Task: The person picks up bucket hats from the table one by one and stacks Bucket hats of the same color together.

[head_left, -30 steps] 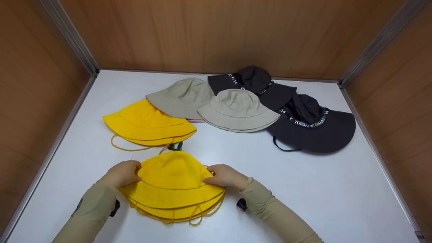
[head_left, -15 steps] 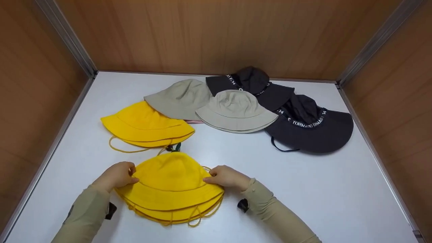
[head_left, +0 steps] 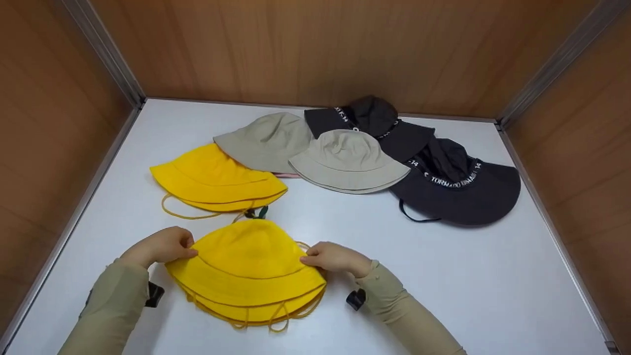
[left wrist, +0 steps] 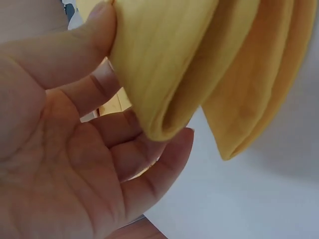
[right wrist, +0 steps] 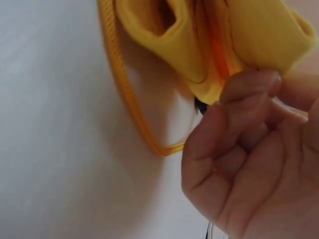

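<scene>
A yellow bucket hat (head_left: pixel 249 254) lies in front of me in the head view, folded flat, with further yellow brim layers and cords under its front edge. My left hand (head_left: pixel 158 245) pinches its left side near the brim seam. In the left wrist view the thumb lies on the yellow cloth (left wrist: pixel 154 64), with the other fingers behind it. On the opposite side my right hand (head_left: pixel 337 257) pinches the hat between thumb and fingers. A loop of yellow cord (right wrist: pixel 124 94) hangs beside that hand in the right wrist view.
Just behind lies another yellow hat (head_left: pixel 212 177) with a cord. Farther back are a beige hat (head_left: pixel 271 143), a light grey hat (head_left: pixel 347 162) and dark hats with white lettering, one at the rear (head_left: pixel 372 116) and one at right (head_left: pixel 463 197). Wooden walls (head_left: pixel 315 49) enclose the white table (head_left: pixel 468 276).
My left hand has shifted left and slightly away from me along the hat's side, and the hat's left edge has spread outward a little. The right hand has barely moved.
</scene>
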Demonstrator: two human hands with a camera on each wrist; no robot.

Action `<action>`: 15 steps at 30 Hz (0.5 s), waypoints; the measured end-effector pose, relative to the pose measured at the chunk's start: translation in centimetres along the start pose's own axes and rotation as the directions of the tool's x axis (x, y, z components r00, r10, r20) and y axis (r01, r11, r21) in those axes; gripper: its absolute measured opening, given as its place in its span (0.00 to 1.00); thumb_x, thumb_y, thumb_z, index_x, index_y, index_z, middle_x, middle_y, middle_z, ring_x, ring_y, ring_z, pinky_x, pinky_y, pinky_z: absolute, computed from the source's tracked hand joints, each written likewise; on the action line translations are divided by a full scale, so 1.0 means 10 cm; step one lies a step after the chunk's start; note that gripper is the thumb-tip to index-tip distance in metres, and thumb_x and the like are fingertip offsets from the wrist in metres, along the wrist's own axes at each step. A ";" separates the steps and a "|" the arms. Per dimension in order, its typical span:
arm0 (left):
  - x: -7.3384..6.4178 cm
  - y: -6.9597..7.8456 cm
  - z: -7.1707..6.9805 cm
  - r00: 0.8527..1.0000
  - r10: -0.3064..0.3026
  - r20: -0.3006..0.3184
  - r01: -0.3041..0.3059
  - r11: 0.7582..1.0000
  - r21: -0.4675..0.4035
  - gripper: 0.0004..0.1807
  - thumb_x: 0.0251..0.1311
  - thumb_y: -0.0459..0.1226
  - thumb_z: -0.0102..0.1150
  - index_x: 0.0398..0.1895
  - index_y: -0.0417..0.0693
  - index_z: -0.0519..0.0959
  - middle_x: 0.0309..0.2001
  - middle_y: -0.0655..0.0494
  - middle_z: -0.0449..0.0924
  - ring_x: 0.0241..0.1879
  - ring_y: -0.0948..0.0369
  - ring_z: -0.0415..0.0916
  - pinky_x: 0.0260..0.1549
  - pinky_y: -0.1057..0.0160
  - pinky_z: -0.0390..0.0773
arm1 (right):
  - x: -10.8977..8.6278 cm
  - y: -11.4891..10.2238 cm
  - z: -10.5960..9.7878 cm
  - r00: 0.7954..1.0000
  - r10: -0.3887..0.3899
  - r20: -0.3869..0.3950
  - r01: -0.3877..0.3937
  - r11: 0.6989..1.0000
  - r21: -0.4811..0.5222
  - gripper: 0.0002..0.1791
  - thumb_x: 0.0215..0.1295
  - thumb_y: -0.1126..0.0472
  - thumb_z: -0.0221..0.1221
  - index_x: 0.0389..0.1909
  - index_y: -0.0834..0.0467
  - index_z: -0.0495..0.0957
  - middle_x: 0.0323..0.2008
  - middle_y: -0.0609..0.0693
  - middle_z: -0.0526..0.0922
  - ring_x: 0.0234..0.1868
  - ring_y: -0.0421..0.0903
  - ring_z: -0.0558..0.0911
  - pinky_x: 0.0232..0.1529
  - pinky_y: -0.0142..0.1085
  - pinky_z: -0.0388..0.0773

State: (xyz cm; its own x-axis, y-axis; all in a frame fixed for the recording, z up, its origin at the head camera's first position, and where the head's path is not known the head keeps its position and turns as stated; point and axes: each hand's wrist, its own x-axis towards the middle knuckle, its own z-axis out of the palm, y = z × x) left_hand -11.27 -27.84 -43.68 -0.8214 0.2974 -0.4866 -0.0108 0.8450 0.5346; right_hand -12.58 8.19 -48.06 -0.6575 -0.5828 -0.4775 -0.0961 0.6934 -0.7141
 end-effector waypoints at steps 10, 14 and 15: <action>0.01 0.05 0.11 0.991 -0.060 -0.123 0.069 0.995 0.069 0.12 0.58 0.38 0.61 0.33 0.36 0.73 0.31 0.44 0.75 0.30 0.53 0.69 0.32 0.56 0.71 | -0.01 0.14 -0.10 0.999 -0.005 -0.041 0.011 0.991 0.132 0.18 0.69 0.51 0.52 0.31 0.63 0.77 0.19 0.47 0.69 0.21 0.42 0.65 0.23 0.31 0.61; -0.01 0.20 0.18 0.970 -0.043 -0.238 0.063 0.995 0.078 0.17 0.60 0.39 0.60 0.42 0.32 0.73 0.43 0.33 0.76 0.38 0.45 0.74 0.40 0.47 0.74 | -0.08 0.34 -0.24 0.993 -0.041 -0.113 0.077 0.939 0.334 0.19 0.71 0.54 0.50 0.37 0.69 0.75 0.20 0.45 0.71 0.23 0.41 0.67 0.25 0.30 0.63; -0.01 0.25 0.20 0.962 -0.035 -0.271 0.055 0.996 0.068 0.17 0.61 0.39 0.59 0.44 0.32 0.73 0.44 0.33 0.76 0.40 0.44 0.74 0.42 0.46 0.74 | -0.10 0.40 -0.27 0.989 -0.046 -0.141 0.099 0.915 0.390 0.20 0.71 0.55 0.49 0.38 0.71 0.74 0.21 0.45 0.72 0.23 0.41 0.68 0.26 0.30 0.65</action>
State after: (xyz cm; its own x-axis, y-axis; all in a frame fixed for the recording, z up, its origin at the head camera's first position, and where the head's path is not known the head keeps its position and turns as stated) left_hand -10.03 -24.84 -43.67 -0.9445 0.1358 -0.2992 -0.0176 0.8883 0.4589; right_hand -14.34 12.70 -49.07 -0.7513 -0.5487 -0.3668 0.1390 0.4118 -0.9006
